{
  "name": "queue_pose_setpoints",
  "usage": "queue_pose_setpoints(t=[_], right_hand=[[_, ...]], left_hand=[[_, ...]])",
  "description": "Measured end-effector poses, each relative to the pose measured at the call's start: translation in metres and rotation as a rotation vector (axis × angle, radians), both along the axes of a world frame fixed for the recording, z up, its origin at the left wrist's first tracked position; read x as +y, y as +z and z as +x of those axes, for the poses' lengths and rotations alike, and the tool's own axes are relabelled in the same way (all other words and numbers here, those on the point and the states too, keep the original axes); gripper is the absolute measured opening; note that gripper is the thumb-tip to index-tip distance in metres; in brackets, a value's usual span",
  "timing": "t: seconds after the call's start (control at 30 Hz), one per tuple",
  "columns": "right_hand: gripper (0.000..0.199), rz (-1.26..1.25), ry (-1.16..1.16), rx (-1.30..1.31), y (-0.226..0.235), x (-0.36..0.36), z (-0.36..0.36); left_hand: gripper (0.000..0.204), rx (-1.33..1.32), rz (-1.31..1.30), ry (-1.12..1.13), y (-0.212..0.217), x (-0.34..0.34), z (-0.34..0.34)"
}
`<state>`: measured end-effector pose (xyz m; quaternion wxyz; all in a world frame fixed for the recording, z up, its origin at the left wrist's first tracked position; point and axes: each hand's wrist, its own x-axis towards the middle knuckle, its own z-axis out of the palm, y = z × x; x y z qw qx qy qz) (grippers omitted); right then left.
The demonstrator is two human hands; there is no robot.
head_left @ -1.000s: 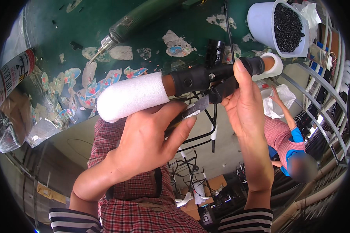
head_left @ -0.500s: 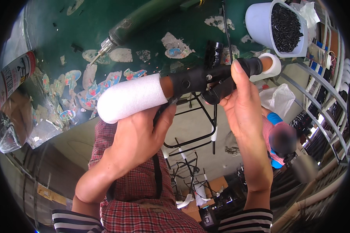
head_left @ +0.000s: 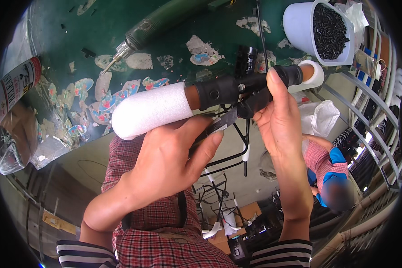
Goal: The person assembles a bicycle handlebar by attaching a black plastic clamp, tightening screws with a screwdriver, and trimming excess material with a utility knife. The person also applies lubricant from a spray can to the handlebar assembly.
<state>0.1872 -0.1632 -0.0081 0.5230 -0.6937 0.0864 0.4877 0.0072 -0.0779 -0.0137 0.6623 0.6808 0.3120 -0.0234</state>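
Note:
My left hand (head_left: 165, 152) is closed round the dark handle of a utility knife (head_left: 228, 119), its flat grey blade pointing right towards a black fitting. My right hand (head_left: 279, 114) grips that black tube fitting (head_left: 254, 89), thumb on top and fingers underneath. The fitting has holes and belongs to a tube assembly with brown tube ends. A thick white foam sleeve (head_left: 152, 109) covers its left end, just above my left hand. Another white foam sleeve (head_left: 317, 75) sits at the right end. The blade's tip lies close to the fitting; whether they touch is unclear.
A green power screwdriver (head_left: 152, 31) lies on the green worktable (head_left: 102, 27), beside peeling sticker scraps. A spray can (head_left: 18, 85) stands left. A white tub (head_left: 299, 27) of black screws is at far right. Beyond a metal rail (head_left: 366, 107), a person (head_left: 328, 165) bends over.
My left hand has shifted slightly right, and its thumb has moved outward, baring more of the knife blade. My right hand still holds the fitting. The other person has moved lower.

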Motion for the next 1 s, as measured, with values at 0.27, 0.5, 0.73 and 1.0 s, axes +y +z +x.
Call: queue_pose_setpoints(t=[0.27, 0.5, 0.73, 1.0], right_hand=[[0.042, -0.009, 0.047, -0.03, -0.003, -0.002, -0.001], [0.044, 0.016, 0.058, 0.003, -0.006, -0.007, 0.004], [0.042, 0.012, 0.031, -0.009, -0.002, -0.004, 0.001], [0.04, 0.042, 0.02, 0.004, -0.001, -0.004, 0.001]], left_hand=[[0.019, 0.088, 0.052, 0.003, 0.001, -0.002, 0.004], [0.019, 0.082, 0.153, 0.084, -0.016, -0.007, -0.007], [0.02, -0.028, -0.057, 0.07, 0.001, -0.006, -0.008], [0.022, -0.022, -0.211, -0.022, -0.001, -0.004, 0.002]])
